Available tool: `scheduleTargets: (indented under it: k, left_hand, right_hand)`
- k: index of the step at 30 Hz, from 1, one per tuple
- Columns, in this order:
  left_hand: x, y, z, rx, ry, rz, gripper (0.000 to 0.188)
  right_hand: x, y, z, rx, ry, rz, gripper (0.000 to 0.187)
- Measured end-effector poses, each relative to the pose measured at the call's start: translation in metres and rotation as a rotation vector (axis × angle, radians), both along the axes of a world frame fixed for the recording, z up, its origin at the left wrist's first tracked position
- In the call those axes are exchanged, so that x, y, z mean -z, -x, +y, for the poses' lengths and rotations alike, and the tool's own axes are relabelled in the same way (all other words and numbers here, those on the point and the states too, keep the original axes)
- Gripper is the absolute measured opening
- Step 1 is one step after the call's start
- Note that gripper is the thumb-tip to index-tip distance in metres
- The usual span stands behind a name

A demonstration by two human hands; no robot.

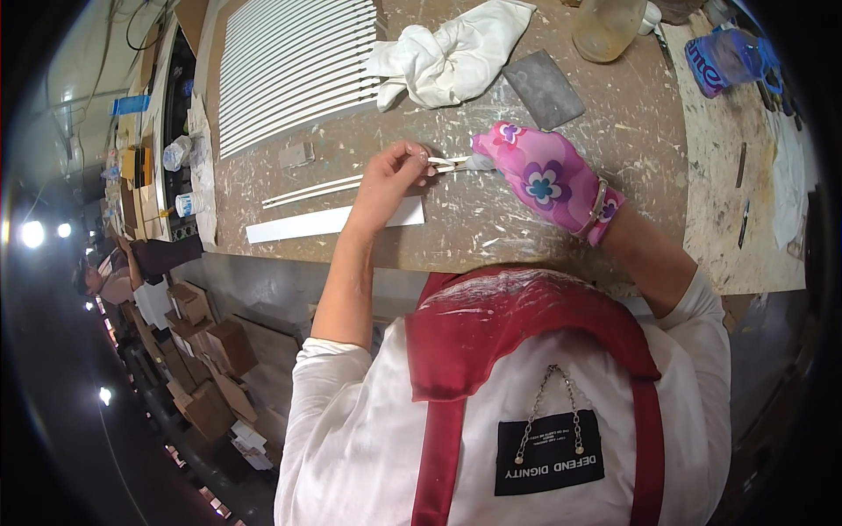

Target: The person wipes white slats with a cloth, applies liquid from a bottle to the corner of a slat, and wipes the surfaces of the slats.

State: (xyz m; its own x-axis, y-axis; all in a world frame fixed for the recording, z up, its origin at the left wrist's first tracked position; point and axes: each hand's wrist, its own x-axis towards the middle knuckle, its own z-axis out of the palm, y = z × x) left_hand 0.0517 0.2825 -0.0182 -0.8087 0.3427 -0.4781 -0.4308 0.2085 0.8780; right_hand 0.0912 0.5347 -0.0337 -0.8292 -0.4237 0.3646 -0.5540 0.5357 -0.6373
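My bare left hand [392, 182] is closed, thumb and fingertips pinching thin white strips [309, 193] near their right end. The strips run leftward from it, just above the worktable [491, 237] or on it. My right hand [545, 182] wears a pink flowered glove, its fingers closed around a small greyish-white wad [479, 163], perhaps cloth. That wad meets the strips' right end; the gloved fingertips are partly hidden. Below the left hand, a wider flat white strip [307, 225] lies on the table, partly covered by my wrist.
Many white strips [294, 66] lie in rows at the back left. Beside them are a crumpled white cloth [456, 60], a dark grey sheet [545, 88], a cloudy bottle [605, 33] and a blue-labelled bottle [726, 60]. A small grey block [297, 155] rests nearer. Another person [114, 279] is far left.
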Motion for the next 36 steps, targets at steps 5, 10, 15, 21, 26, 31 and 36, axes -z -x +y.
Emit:
scheduleTargets:
  k: [5, 10, 15, 21, 26, 31, 36]
  left_hand:
    - [0.001, 0.002, -0.002, 0.018, -0.027, 0.009, 0.012]
    - [0.001, 0.001, -0.001, -0.001, -0.025, 0.004, 0.012]
    - [0.003, 0.002, -0.001, 0.01, 0.005, 0.027, 0.012]
    - [0.002, -0.001, 0.003, 0.019, 0.079, 0.076, 0.011]
    - [-0.001, -0.005, 0.011, 0.003, 0.125, 0.08, 0.011]
    - [0.004, -0.005, 0.013, 0.017, 0.176, 0.155, 0.011]
    - [0.005, -0.006, 0.013, 0.033, 0.209, 0.198, 0.01]
  right_hand:
    - [-0.001, 0.006, -0.002, -0.042, 0.064, -0.157, 0.031]
    - [-0.013, 0.011, -0.003, -0.04, -0.066, 0.054, 0.024]
    - [-0.013, 0.011, 0.001, -0.047, -0.071, -0.016, 0.029]
    - [-0.022, 0.007, 0.014, -0.131, -0.089, -0.272, 0.047]
    - [-0.012, 0.004, 0.015, -0.052, -0.066, 0.057, 0.039]
    - [0.0, 0.005, 0.013, -0.041, -0.07, -0.003, 0.034]
    - [-0.012, 0.005, 0.013, -0.074, -0.204, -0.178, 0.042]
